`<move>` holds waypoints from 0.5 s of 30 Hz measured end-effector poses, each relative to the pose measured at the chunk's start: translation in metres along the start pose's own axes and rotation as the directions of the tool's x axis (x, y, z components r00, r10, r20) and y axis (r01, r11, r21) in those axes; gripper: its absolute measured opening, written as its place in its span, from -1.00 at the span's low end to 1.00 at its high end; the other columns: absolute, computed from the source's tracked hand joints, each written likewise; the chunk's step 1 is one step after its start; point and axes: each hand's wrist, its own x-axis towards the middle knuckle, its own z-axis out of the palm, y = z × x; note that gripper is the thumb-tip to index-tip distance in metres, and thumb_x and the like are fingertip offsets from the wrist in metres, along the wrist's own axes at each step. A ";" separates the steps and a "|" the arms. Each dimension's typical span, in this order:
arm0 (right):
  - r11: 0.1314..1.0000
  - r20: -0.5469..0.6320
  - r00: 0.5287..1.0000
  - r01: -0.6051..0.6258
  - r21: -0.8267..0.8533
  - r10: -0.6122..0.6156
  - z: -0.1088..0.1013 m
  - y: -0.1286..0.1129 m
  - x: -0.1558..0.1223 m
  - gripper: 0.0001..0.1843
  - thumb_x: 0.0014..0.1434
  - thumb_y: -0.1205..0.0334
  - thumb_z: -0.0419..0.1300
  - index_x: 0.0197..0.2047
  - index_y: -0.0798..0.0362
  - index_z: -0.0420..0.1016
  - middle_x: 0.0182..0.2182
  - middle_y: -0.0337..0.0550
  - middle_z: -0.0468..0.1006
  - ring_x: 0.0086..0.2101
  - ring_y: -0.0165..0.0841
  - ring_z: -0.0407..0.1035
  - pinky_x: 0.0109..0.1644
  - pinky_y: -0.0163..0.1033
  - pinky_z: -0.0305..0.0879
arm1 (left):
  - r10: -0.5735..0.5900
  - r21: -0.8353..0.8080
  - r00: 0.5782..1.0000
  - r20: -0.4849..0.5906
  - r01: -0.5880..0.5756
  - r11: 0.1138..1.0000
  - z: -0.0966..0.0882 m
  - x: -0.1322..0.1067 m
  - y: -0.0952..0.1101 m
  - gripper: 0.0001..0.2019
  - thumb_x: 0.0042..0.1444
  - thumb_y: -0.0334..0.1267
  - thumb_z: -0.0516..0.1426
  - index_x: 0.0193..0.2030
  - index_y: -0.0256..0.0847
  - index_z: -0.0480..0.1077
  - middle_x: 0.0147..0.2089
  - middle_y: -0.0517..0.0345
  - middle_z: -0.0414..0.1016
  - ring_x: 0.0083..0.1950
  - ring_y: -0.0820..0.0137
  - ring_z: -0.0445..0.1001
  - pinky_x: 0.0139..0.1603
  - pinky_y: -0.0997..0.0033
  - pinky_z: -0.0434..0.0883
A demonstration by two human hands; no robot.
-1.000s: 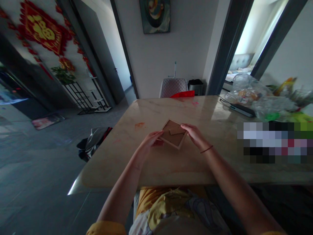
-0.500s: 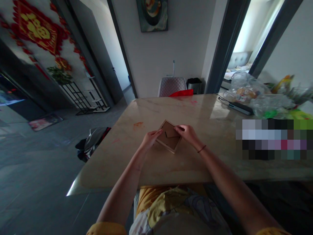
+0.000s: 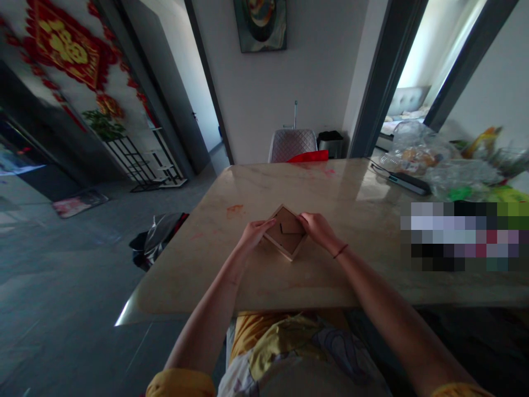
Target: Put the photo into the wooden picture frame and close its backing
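Observation:
A small wooden picture frame (image 3: 286,232) lies face down on the marble table (image 3: 289,275), its brown back board and stand flap up. My left hand (image 3: 254,233) grips the frame's left edge with curled fingers. My right hand (image 3: 316,229) holds its right edge, fingers bent over the back board. A thin red band circles my right wrist.
Clear plastic bags (image 3: 417,149) and a dark flat device (image 3: 403,182) lie at the table's far right. A grey quilted chair (image 3: 291,144) with something red on it stands beyond the far edge. A crumpled dark bag (image 3: 159,234) lies on the floor left of the table.
The frame has turned slightly and looks narrower than a second ago. My right hand moved left along its edge, closer to the left hand. My left hand stays put.

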 end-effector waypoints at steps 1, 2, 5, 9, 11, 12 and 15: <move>1.000 -0.004 1.000 0.003 -0.007 -0.003 0.000 0.000 0.000 -0.61 0.32 0.17 -0.10 -0.37 0.11 0.47 -0.41 -0.01 0.58 -0.41 -0.32 0.40 -0.35 -0.30 0.06 | -0.015 -0.001 1.000 0.003 0.015 1.000 0.000 0.000 0.001 -0.43 -0.21 0.23 0.20 -0.29 -0.28 0.58 -0.66 0.30 0.21 -0.60 0.55 0.12 -0.57 0.51 0.01; 1.000 -0.013 1.000 0.007 -0.007 -0.007 0.000 0.001 0.000 -0.60 0.32 0.17 -0.10 -0.39 0.11 0.46 -0.44 -0.03 0.57 -0.43 -0.33 0.38 -0.36 -0.30 0.05 | -0.030 -0.007 1.000 0.003 0.030 1.000 0.000 -0.001 0.001 -0.43 -0.22 0.23 0.20 -0.29 -0.28 0.57 -0.65 0.29 0.21 -0.60 0.55 0.12 -0.57 0.51 0.02; 0.999 -0.050 0.998 0.027 0.040 -0.025 0.000 0.005 -0.001 -0.57 0.30 0.12 -0.09 -0.46 0.11 0.45 -0.52 -0.09 0.52 -0.47 -0.35 0.35 -0.39 -0.31 0.04 | -0.057 -0.035 0.998 0.009 0.057 0.998 -0.001 -0.002 0.004 -0.46 -0.23 0.20 0.21 -0.30 -0.27 0.56 -0.63 0.29 0.22 -0.59 0.55 0.14 -0.57 0.52 0.05; 0.967 -0.146 0.989 0.014 0.254 0.024 0.002 0.012 0.002 -0.53 0.23 -0.03 -0.02 -0.50 0.11 0.45 -0.55 -0.14 0.48 -0.47 -0.36 0.36 -0.39 -0.32 0.12 | -0.063 -0.070 0.998 0.007 0.064 0.996 -0.003 -0.004 0.008 -0.48 -0.23 0.21 0.21 -0.34 -0.26 0.55 -0.62 0.28 0.21 -0.59 0.55 0.15 -0.57 0.53 0.06; 0.894 -0.202 0.966 -0.057 0.444 0.162 0.005 0.014 0.006 -0.51 0.18 -0.11 0.00 -0.48 0.11 0.46 -0.52 -0.14 0.49 -0.43 -0.34 0.39 -0.39 -0.32 0.21 | -0.032 -0.092 0.999 -0.024 0.030 0.995 -0.002 -0.004 0.009 -0.48 -0.22 0.22 0.20 -0.37 -0.25 0.52 -0.64 0.31 0.14 -0.60 0.55 0.12 -0.58 0.53 0.06; 0.830 -0.202 0.948 -0.099 0.548 0.247 0.008 0.014 0.007 -0.51 0.16 -0.14 0.00 -0.44 0.11 0.46 -0.50 -0.13 0.50 -0.42 -0.33 0.41 -0.39 -0.32 0.26 | 0.001 -0.106 0.998 -0.058 -0.007 0.994 -0.002 -0.004 0.009 -0.49 -0.21 0.23 0.19 -0.40 -0.24 0.50 -0.64 0.32 0.09 -0.60 0.55 0.10 -0.59 0.53 0.06; 0.594 -0.068 0.917 -0.197 0.780 0.393 0.017 0.013 0.011 -0.56 0.10 -0.14 0.06 -0.26 0.09 0.44 -0.40 -0.09 0.54 -0.42 -0.34 0.45 -0.39 -0.27 0.37 | 0.124 -0.121 0.968 -0.218 -0.153 0.981 0.001 -0.003 0.007 -0.51 -0.14 0.26 0.13 -0.54 -0.22 0.35 -0.63 0.34 -0.03 -0.61 0.55 0.06 -0.61 0.53 0.09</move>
